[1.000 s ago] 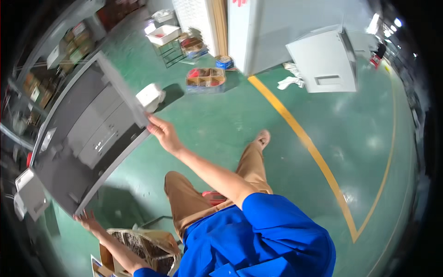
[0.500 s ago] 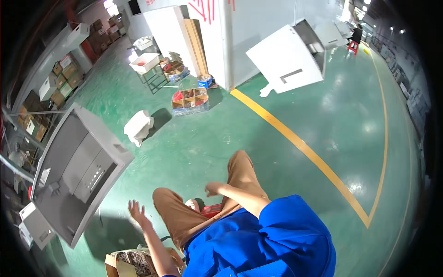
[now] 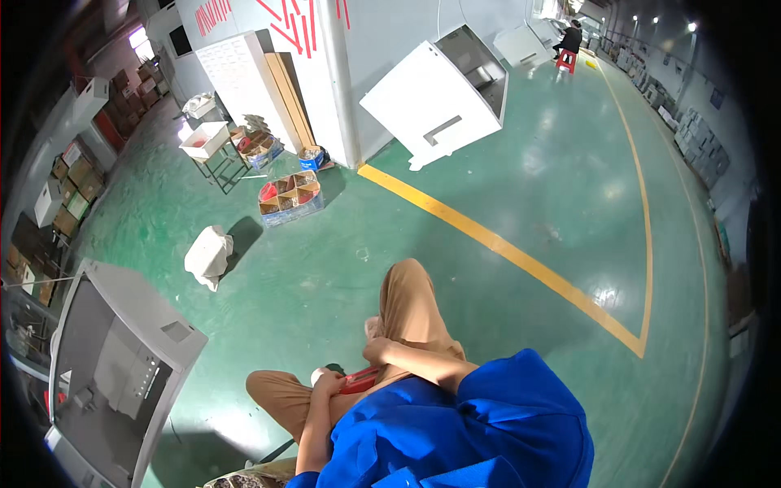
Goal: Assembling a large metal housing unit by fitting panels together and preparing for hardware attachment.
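Note:
I am seated, knees apart, in brown trousers, and a red stool edge (image 3: 358, 380) shows between my thighs. My left hand (image 3: 328, 381) is at the left end of that red edge, fingers curled against it. By my right inner thigh is my right hand (image 3: 377, 351), closed, just above the stool's other end. Whatever its fingers hold, if anything, is hidden. A shoe (image 3: 372, 327) shows beyond the right hand. To my left stands a grey machine housing (image 3: 146, 313) with an open dark inside.
A white cloth-covered lump (image 3: 209, 254) lies on the green floor (image 3: 325, 293). Beyond it are a divided box of parts (image 3: 291, 199), a white basin on a stand (image 3: 205, 140) and a large white cabinet (image 3: 435, 102). A yellow line (image 3: 496, 241) crosses right. Far off, a person (image 3: 569, 39) sits.
My left hand has come in from beside the grey housing to the stool, its spread fingers now curled. My right hand has lowered toward the stool. The whole view has shifted.

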Demonstrator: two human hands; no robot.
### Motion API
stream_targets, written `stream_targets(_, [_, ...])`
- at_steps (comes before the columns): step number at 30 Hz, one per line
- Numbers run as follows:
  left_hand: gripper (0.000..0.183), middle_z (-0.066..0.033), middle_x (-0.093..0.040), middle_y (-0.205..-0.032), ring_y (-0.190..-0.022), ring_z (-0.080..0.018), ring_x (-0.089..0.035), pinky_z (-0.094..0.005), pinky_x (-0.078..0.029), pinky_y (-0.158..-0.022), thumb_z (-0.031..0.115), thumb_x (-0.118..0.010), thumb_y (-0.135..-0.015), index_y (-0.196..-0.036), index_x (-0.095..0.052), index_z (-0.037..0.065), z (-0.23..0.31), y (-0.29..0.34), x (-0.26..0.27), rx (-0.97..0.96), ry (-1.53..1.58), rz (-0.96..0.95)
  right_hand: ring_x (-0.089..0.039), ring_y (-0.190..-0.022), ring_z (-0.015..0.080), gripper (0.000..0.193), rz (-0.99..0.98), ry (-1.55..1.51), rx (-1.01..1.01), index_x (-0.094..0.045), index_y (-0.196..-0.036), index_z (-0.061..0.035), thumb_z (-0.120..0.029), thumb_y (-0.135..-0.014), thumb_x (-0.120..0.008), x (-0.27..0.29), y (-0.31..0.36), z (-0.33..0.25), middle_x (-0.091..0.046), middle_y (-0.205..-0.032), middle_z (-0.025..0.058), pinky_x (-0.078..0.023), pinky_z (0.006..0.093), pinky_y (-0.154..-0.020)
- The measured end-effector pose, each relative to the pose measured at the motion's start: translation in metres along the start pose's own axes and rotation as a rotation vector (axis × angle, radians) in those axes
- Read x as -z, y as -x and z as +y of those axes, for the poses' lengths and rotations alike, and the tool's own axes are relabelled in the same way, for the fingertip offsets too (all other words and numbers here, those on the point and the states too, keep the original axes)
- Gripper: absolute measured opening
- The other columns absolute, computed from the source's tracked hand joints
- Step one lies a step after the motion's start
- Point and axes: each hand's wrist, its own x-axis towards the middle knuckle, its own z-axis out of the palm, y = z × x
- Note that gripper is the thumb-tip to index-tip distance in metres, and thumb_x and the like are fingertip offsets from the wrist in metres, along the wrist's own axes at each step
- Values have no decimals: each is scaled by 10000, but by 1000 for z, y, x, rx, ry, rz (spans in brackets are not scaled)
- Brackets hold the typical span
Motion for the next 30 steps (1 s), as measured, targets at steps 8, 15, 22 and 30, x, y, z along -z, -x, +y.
stream_targets(8, [301, -113, -637, -911, -843, -247, -615, -333, -476, -755, 294, -579, -735, -982, -639, 132, -8, -1, -26, -119, 71, 149, -616, -784, 301, 173, -85, 90, 97, -657, -766, -49, -152, -657, -569, 14, -2, -16, -629, -815, 161, -494, 395, -667])
stream_targets(15, [319, -111, -627, -951, -922, -270, -583, -456, -369, -870, 335, -541, -772, -1010, -617, 135, -12, 5, -19, -100, 7, 71, -619, -743, 307, 164, -12, 34, 177, -647, -755, -44, -156, -658, -576, 8, -18, -31, -634, -792, 139, -494, 411, -638])
stream_targets(22, [351, -162, -607, -955, -904, -325, -576, -385, -461, -774, 356, -517, -781, -992, -612, 92, -1, 17, -15, -68, -94, 61, -619, -723, 308, 152, 15, 2, 242, -654, -723, -50, -170, -664, -583, 3, -22, -39, -631, -750, 144, -492, 397, -589])
stream_targets(30, [396, -131, -610, -1000, -959, -272, -567, -373, -404, -861, 423, -522, -749, -1013, -633, 150, -24, -2, -16, -35, -109, -15, -609, -642, 322, 156, 158, -51, 271, -632, -649, -13, -158, -603, -597, -27, -56, -18, -614, -689, 174, -483, 408, -567])
